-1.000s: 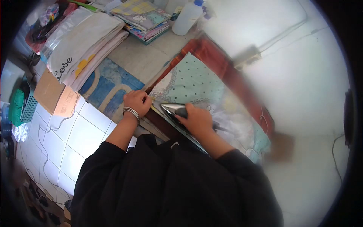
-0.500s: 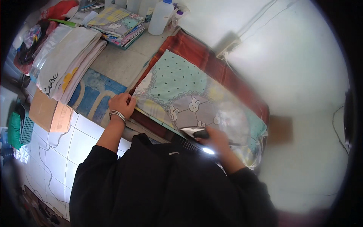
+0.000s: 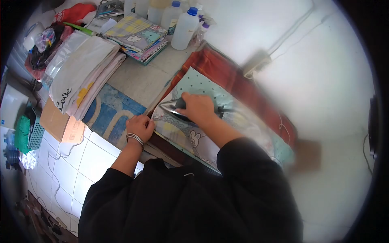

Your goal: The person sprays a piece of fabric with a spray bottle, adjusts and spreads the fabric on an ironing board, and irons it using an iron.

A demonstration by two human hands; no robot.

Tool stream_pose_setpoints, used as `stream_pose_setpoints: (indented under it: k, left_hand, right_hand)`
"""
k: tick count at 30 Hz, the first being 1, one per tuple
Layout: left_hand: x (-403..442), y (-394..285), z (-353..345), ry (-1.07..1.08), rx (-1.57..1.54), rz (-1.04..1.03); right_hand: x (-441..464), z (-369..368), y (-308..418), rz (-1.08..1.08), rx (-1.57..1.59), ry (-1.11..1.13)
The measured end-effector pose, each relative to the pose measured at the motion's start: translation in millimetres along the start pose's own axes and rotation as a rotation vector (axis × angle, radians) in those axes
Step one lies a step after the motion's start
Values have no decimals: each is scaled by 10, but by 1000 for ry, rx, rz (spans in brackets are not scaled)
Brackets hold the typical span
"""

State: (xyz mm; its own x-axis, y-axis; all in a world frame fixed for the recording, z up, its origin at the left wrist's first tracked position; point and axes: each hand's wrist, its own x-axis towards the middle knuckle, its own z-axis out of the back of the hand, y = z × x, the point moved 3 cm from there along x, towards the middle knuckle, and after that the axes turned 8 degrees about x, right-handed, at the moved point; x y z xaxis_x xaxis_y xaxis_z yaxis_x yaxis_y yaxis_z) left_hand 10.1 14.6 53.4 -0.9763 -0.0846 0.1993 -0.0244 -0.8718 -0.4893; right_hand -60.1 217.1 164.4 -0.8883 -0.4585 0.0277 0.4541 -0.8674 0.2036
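A patterned cloth (image 3: 196,137), with teal dotted patches and white rabbits, lies spread over a red checked cloth (image 3: 216,65) on the table. My right hand (image 3: 198,108) is wrapped round the handle of a clothes iron (image 3: 169,107), which rests on the patterned cloth towards its left end. At the cloth's near left corner, my left hand (image 3: 140,127) has its fingers curled at the edge, seemingly pinching it; the fingertips are partly hidden. Silver bangles circle that wrist.
Folded pale fabric (image 3: 83,73) is stacked at the table's left. Behind it sit folded patterned cloths (image 3: 137,34) and bottles (image 3: 185,30). A power strip (image 3: 257,65) is by the wall. A cardboard box (image 3: 60,119) and a green basket (image 3: 35,133) stand left of the table.
My right hand has carried the iron from the cloth's near right part to its left end. My left hand stays at the corner. The view has shifted slightly.
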Motion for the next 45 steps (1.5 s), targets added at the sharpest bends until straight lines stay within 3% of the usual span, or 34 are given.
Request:
stream_pose_setpoints:
  k: [2, 9, 12, 15, 19, 27, 29, 33, 38, 40, 45]
  left_hand:
    - [-3, 20, -12, -32, -32, -17]
    - [-17, 18, 15, -62, -76, -7]
    - [14, 38, 6, -85, -108, -12]
    - [-9, 26, 7, -85, -76, -6]
    - [-20, 29, -13, -121, -73, -41]
    - [-27, 11, 25, -213, -75, -77]
    - [-19, -6, 51, -224, -77, -91]
    - [-19, -17, 55, -182, -78, -87]
    - [-17, -8, 60, -198, -96, -95]
    - [-13, 1, 67, -206, -103, -95]
    - [-28, 0, 61, -176, -98, -74]
  right_hand:
    - [245, 66, -100, -91, -22, 112]
    - [539, 88, -321, -220, -21, 56]
    - [357, 121, -103, -39, -51, 186]
    - [207, 80, -1, -66, -22, 275]
    - [410, 85, -191, -13, -97, 108]
    - [527, 380, -804, 61, -64, 156]
    - [538, 243, -800, 87, -204, 147]
    - [866, 175, -958, 12, -107, -82]
    - [1068, 240, -1045, 4, -131, -10]
    - [1082, 203, -1012, 94, -189, 128]
    - [1230, 219, -1147, 84, -180, 117]
